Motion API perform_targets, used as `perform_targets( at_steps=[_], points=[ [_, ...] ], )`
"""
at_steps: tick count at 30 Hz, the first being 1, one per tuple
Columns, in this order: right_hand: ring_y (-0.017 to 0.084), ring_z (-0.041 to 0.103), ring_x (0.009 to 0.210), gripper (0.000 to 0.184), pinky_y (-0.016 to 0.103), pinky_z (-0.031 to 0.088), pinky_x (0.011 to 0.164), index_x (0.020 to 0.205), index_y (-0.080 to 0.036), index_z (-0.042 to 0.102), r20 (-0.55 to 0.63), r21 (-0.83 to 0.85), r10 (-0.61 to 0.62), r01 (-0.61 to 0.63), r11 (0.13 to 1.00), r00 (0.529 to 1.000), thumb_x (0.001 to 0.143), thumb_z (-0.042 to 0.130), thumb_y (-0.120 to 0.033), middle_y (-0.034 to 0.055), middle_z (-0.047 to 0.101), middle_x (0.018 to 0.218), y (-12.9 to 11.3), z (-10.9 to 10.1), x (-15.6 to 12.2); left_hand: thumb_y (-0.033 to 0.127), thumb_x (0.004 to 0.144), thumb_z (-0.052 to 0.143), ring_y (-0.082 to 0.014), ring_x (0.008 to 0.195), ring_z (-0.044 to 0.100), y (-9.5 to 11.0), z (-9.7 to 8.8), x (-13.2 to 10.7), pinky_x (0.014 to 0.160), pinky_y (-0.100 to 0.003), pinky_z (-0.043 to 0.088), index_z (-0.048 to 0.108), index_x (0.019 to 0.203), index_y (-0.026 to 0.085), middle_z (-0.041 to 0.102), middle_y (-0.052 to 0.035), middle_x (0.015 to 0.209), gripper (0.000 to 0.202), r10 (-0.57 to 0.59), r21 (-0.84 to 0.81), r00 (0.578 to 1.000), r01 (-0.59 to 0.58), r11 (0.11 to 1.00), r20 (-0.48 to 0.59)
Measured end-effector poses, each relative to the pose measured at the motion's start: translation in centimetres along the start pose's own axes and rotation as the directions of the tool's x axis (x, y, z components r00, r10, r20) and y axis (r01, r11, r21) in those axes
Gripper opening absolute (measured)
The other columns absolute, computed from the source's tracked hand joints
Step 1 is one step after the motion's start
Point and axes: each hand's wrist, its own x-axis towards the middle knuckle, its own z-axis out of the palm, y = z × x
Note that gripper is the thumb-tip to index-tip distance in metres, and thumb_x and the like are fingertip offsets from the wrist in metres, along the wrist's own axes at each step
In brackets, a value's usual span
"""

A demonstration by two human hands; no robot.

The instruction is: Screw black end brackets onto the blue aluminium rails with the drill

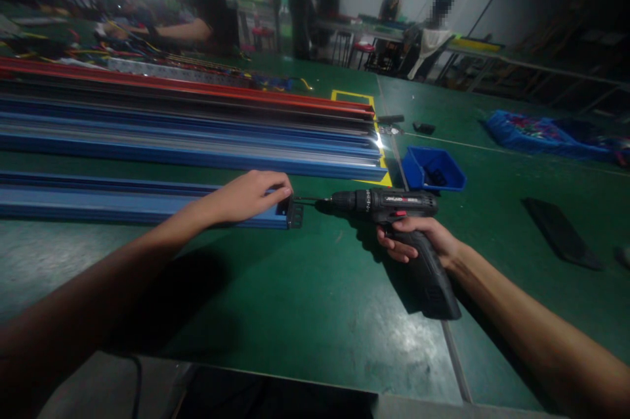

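My right hand [418, 238] grips a black cordless drill [406, 202] by its handle, index finger near the red switch. The drill lies level and its long bit [308, 199] points left, with the tip at a black end cap [295, 214]. That cap sits on the right end of a long blue metal rail [147, 202]. Over this rail end lies my left hand [253, 194], closed, with bent fingers and thumb close together at the cap. Whether a screw is at the bit's tip is too small to tell.
Behind lie several blue, black and red rails [246, 136] on the green table [315, 294]. A blue bin [433, 166] with black parts stands beyond the drill. A black flat object [561, 232] and blue trays [536, 133] are at right. Across the table a person [197, 5] handles wires.
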Motion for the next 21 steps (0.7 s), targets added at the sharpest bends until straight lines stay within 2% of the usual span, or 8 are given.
perform_targets(
  at_steps=[21],
  points=[
    [0.004,0.045,0.045,0.024,0.02,0.053,0.055,0.097,-0.002,0.074,-0.014,0.008,-0.001,0.001,1.0,1.0,0.091,0.064,-0.024,0.0086,0.067,0.08,-0.02,0.17,0.02,0.048,0.106,0.041,-0.0203,0.096,0.066,-0.09,0.02,-0.11,0.086,-0.031,0.046,0.068,0.103,0.019,0.073,-0.005,0.103,0.04,0.001,-0.009,1.0,-0.001,1.0,0.01]
  ],
)
